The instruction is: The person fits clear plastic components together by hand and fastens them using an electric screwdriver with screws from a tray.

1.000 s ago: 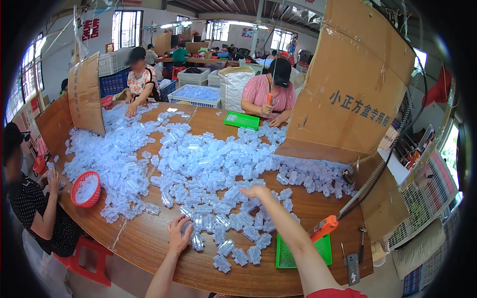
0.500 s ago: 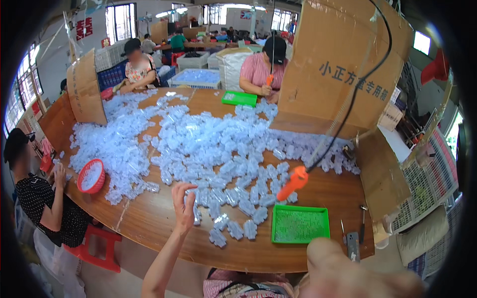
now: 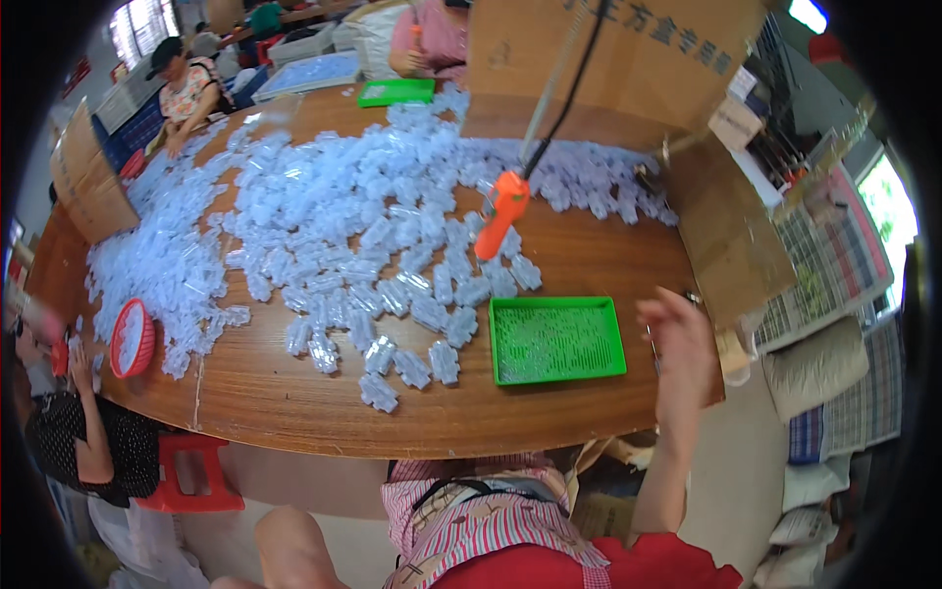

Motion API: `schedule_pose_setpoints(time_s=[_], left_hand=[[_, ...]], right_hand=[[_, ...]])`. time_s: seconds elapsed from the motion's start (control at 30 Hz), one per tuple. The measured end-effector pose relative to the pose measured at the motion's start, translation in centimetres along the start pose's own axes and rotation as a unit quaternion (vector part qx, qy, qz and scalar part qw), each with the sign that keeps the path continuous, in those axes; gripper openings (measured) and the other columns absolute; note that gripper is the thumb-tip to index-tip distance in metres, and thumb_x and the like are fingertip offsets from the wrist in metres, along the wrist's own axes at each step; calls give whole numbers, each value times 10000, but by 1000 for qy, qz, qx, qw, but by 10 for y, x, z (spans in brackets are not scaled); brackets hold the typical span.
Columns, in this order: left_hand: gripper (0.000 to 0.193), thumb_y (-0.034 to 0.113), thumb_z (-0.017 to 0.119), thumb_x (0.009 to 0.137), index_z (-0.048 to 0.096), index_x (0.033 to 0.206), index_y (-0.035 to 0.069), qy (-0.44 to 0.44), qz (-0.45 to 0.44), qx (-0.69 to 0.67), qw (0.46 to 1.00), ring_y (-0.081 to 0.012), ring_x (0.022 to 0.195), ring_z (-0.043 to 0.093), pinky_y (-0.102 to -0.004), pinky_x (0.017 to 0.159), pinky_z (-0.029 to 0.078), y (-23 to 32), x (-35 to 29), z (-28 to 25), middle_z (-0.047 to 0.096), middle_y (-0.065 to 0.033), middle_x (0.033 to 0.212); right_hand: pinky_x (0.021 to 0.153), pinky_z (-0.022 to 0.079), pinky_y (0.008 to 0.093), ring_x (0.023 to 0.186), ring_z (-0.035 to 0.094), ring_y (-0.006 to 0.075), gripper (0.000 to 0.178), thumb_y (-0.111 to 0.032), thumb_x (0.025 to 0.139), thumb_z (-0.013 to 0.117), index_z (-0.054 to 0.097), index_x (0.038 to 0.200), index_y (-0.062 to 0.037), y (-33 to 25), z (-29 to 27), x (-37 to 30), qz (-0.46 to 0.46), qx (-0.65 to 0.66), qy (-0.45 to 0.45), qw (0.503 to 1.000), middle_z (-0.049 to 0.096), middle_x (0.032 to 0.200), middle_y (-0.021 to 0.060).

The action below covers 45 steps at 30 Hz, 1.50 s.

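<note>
My right hand (image 3: 679,339) is over the table's right end, just beyond the green tray (image 3: 616,371). Its fingers are loosely bent and partly apart, with nothing visible in them. Tiny pale bits too small to name lie across the tray's floor. At the lower left, a rounded bare part of my left arm or hand (image 3: 292,550) shows off the table; no fingers can be made out. An orange-handled tool (image 3: 502,211) hangs on a black cable above the table. Left of the tray, clear plastic pieces with scalloped edges (image 3: 429,312) lie loose.
A large heap of the same clear pieces (image 3: 324,187) covers the table's far half. A red basket (image 3: 145,339) stands at the left beside a co-worker in a dotted top (image 3: 98,442). Cardboard screens (image 3: 608,88) rise at the back. Two other people sit across the table.
My right hand has gone from close to the camera to the table's right end. My left hand has left the space above the pieces. The view has shifted, and the hanging tool appears elsewhere.
</note>
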<state>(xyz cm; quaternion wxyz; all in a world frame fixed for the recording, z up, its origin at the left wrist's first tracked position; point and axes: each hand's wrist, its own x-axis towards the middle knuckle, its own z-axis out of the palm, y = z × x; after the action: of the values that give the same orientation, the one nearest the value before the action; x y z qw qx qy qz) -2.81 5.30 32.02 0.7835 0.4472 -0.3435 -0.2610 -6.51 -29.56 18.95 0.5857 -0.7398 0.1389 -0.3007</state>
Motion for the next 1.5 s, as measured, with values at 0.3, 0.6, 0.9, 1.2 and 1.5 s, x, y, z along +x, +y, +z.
schedule_pose_setpoints(time_s=[0.3, 0.6, 0.9, 1.2, 1.5], left_hand=[[252, -20, 551, 840, 604, 1087, -16, 138, 207, 454, 855, -154, 979, 549, -287, 836, 430, -101, 34, -50, 605, -84, 1027], [291, 334, 534, 967, 554, 992, 44, 83, -192, 646, 734, -441, 640, 638, -546, 552, 493, -305, 55, -102, 635, -231, 652], [290, 286, 513, 960, 628, 827, 55, 29, -192, 591, 783, -441, 651, 634, -549, 584, 507, -331, 64, -118, 637, -227, 672], [292, 303, 523, 950, 649, 835, 66, 36, -217, 587, 780, -426, 641, 641, -539, 580, 515, -320, 47, -122, 642, -219, 677], [307, 310, 532, 952, 658, 811, 69, 57, -203, 598, 774, -414, 639, 644, -529, 582, 519, -314, 44, -115, 640, -212, 666]], right_hand=[[899, 448, 506, 1034, 557, 454, 317, -124, 914, 530, 538, 1220, -41, 220, -53, -6, 123, -429, 53, 893, 582, 1141, 251], [868, 451, 504, 988, 569, 425, 422, 23, 785, 541, 529, 1201, -44, 181, -5, -39, 63, -541, 66, 836, 574, 1119, 212], [916, 478, 402, 1031, 626, 351, 332, 24, 861, 418, 556, 1162, 16, 148, 87, -41, 48, -57, -341, 937, 651, 1061, 203], [862, 512, 410, 951, 660, 343, 291, 21, 878, 398, 515, 1144, 33, 145, 92, -34, 82, -135, -335, 929, 667, 986, 227], [848, 513, 413, 941, 650, 368, 305, 48, 843, 421, 542, 1124, 39, 151, 86, -37, -5, -173, -257, 951, 661, 1002, 214]])
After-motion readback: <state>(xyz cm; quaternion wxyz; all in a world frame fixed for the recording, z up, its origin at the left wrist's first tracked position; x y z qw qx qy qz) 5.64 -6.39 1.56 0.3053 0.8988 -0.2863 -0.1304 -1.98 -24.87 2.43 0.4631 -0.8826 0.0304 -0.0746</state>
